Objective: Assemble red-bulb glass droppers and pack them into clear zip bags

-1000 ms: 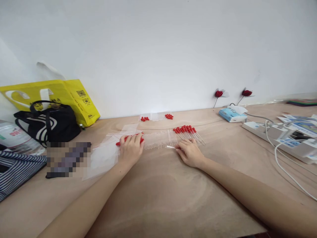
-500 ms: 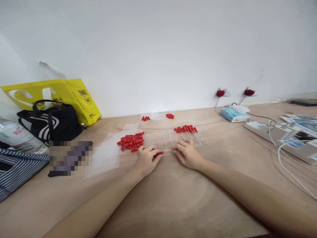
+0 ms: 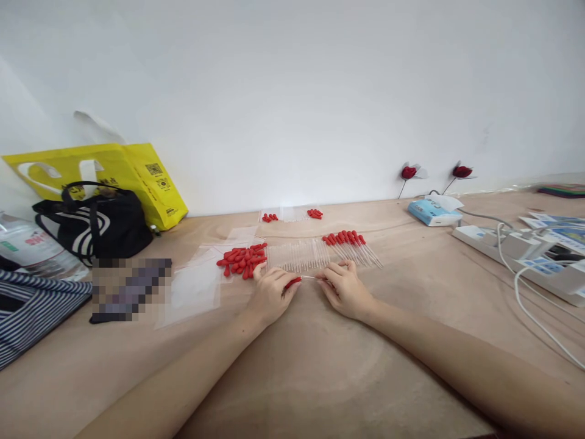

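Note:
My left hand (image 3: 273, 296) pinches a red rubber dropper bulb (image 3: 293, 281), its open end facing right. Between thumb and fingers, my right hand (image 3: 345, 289) grips a thin clear dropper tube (image 3: 309, 278), whose left end meets the mouth of the bulb. How far it sits inside, I cannot tell. Behind my hands lies a row of clear tubes (image 3: 297, 255). A heap of loose red bulbs (image 3: 242, 261) is to the left of that row. On its right lie several droppers with red bulbs on their tubes (image 3: 350, 244).
Clear plastic bags (image 3: 192, 296) lie flat at left, near a black bag (image 3: 121, 225) and a yellow bag (image 3: 167, 189). A tissue pack (image 3: 434, 211) and a power strip (image 3: 475, 235) with white cables are at right. More red bulbs (image 3: 315, 213) lie by the wall.
The bulb and the tube have come together: a gap between them has closed, and the tube's end now touches the bulb's mouth. My right hand has shifted slightly left.

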Tool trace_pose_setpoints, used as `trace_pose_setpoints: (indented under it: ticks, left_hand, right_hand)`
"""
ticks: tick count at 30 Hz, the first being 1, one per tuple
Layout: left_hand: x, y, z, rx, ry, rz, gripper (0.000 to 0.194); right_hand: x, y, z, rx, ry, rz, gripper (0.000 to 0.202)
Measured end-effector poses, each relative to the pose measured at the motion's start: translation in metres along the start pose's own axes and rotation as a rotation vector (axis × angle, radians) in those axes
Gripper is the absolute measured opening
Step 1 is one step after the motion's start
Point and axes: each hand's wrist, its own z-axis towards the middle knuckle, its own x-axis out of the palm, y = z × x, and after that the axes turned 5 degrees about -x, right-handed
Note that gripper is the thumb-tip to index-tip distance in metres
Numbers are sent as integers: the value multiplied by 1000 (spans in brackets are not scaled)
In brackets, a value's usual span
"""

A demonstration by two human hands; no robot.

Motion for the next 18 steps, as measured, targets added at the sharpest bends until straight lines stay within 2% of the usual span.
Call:
trace_pose_setpoints:
  ticks: [8, 18]
  left_hand:
    - [-2, -2, -1, 22, -9, 5, 13]
    - [-7, -3, 0, 69, 41, -37, 15]
  right_hand:
    - [-1, 2, 0, -58, 66, 32, 15]
    - [-2, -6, 0, -161, 55, 68, 19]
